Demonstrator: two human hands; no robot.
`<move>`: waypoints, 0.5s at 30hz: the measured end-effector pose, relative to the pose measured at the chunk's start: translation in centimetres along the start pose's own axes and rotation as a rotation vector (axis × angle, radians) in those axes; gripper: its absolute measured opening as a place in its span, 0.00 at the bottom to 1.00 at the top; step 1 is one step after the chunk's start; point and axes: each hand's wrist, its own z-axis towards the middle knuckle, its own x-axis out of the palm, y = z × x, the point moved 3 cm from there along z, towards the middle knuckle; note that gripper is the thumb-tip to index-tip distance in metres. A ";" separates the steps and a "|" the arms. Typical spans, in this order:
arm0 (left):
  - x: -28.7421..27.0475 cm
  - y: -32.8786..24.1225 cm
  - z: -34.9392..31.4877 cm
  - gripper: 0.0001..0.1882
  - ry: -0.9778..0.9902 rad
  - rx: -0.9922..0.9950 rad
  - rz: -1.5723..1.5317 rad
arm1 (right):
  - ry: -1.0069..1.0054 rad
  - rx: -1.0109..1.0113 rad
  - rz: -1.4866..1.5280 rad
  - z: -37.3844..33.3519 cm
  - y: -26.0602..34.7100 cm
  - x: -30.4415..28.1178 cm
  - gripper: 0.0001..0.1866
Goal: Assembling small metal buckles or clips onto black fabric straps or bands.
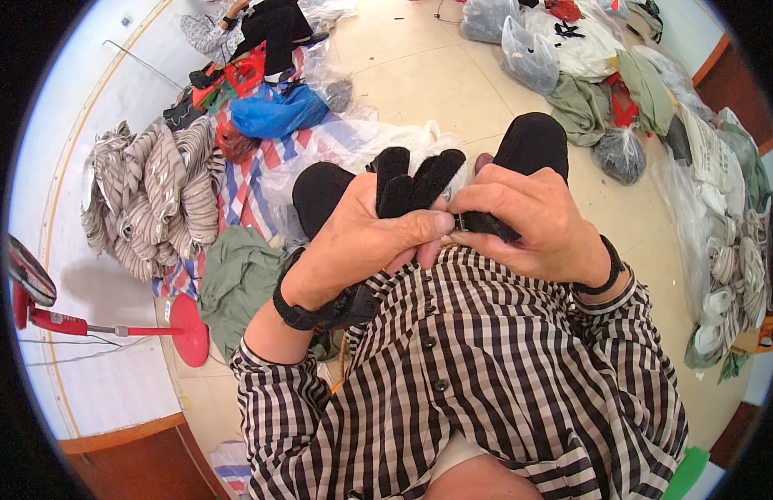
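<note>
A red fan stand point(186, 329) lies on the tiled floor point(436, 83) beside a pile of striped cloth pieces point(149, 196). The left hand point(361, 242) grips black fabric strips point(411, 183), fingers closed; the right hand point(528, 221) pinches their lower end. Clear plastic bags point(528, 54) hold cloth.

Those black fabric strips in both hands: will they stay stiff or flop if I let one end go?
Probably flop: the black strips look like soft fabric, bending where the left hand pinches them. Likely light, since fingertips alone hold them. The right hand grips the other end; not slippery, apparently.
</note>
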 end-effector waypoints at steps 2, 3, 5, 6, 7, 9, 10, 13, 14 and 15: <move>0.0 0.1 -0.1 0.07 -0.001 0.010 -0.004 | 0.044 0.016 -0.010 0.0 0.1 0.0 0.18; 0.0 0.3 -0.1 0.07 0.002 -0.002 -0.034 | 0.084 0.036 -0.021 -0.1 0.0 0.1 0.18; -0.2 1.0 -0.1 0.08 0.003 -0.015 -0.070 | 0.090 0.054 0.013 -0.2 -0.2 0.3 0.17; -0.3 1.4 -0.1 0.08 0.005 -0.018 -0.103 | 0.090 0.072 0.043 -0.2 -0.3 0.3 0.16; -0.4 1.7 -0.1 0.08 0.007 -0.020 -0.136 | 0.095 0.075 0.044 -0.2 -0.3 0.4 0.16; -0.5 1.7 -0.1 0.08 0.020 -0.023 -0.182 | 0.010 0.038 0.065 -0.1 -0.3 0.4 0.15; -0.5 1.7 -0.1 0.08 0.034 -0.024 -0.224 | 0.011 0.039 0.066 -0.1 -0.4 0.5 0.15; -0.4 1.7 -0.1 0.09 0.029 -0.045 -0.260 | -0.054 0.054 0.136 -0.2 -0.7 0.6 0.14; -0.4 1.6 -0.1 0.09 0.029 -0.045 -0.260 | -0.045 0.044 0.162 -0.2 -0.8 0.5 0.14; -0.5 1.4 -0.2 0.09 0.030 -0.051 -0.247 | -0.037 0.037 0.188 -0.2 -0.8 0.5 0.14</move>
